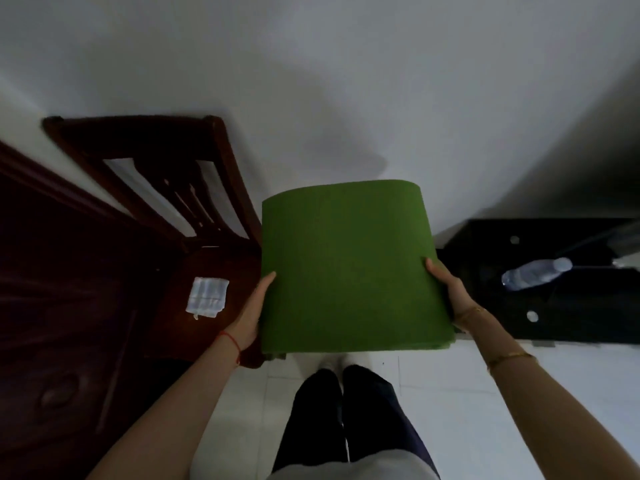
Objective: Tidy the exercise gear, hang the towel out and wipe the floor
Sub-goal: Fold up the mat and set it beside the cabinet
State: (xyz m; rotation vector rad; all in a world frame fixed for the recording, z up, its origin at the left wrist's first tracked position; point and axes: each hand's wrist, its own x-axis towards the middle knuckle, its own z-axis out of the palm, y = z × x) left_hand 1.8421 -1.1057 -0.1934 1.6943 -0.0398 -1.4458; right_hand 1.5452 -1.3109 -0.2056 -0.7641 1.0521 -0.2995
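Step in hand, by my judgement: stowing gear. I hold the folded green mat (349, 271) above the floor, left hand (251, 315) and right hand (450, 294) clamped on its side edges. Next: set it down against the wall (311, 81).

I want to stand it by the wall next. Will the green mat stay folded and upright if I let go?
Probably not for long. The green mat bows in a soft curve at its top fold, so it looks springy and may open. The left hand and right hand press its two sides, which suggests it is light but floppy. Leaning it on the wall should help.
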